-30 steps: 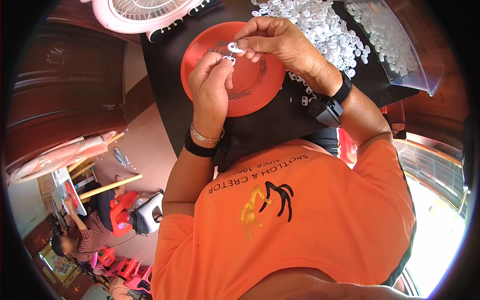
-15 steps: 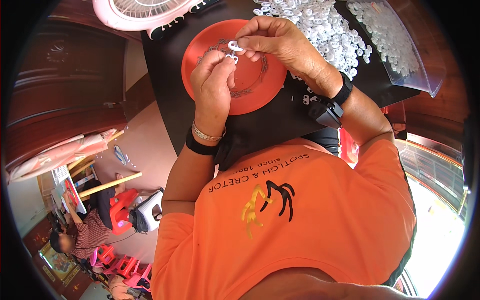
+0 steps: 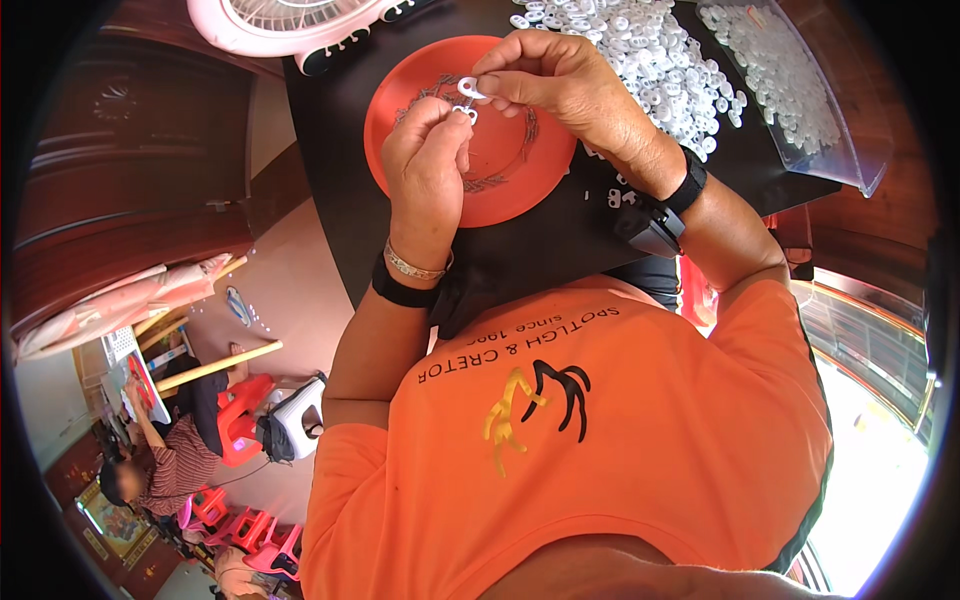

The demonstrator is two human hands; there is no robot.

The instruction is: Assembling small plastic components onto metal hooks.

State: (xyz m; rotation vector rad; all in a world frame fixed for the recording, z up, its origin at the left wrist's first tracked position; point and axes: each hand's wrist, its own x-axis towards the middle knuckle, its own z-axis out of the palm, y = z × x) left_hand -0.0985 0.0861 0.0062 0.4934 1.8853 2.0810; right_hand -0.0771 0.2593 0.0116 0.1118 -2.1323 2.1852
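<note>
Over a round red plastic dish point(image 3: 500, 205), my two hands meet, each pinching a small white plastic piece. In my right hand point(image 3: 560, 85) is a white piece with a hole point(image 3: 467, 87), held between thumb and forefinger. My left hand point(image 3: 428, 150) grips another small white plastic piece point(image 3: 466, 114) just below it. A thin grey metal bit shows between the two pieces; whether it joins both I cannot tell. Small grey metal parts point(image 3: 485, 184) lie in a ring around the dish's inside, partly hidden by my hands.
A large heap of white plastic pieces point(image 3: 665, 80) covers the table's far right, beside a clear bin point(image 3: 790, 90) of similar pieces. A few loose ones point(image 3: 615, 198) lie near my right wrist. A pink fan point(image 3: 290, 25) stands far left. Another person point(image 3: 180, 460) sits at lower left.
Both hands keep their pinch over the dish and have hardly moved. The view has shifted very slightly.
</note>
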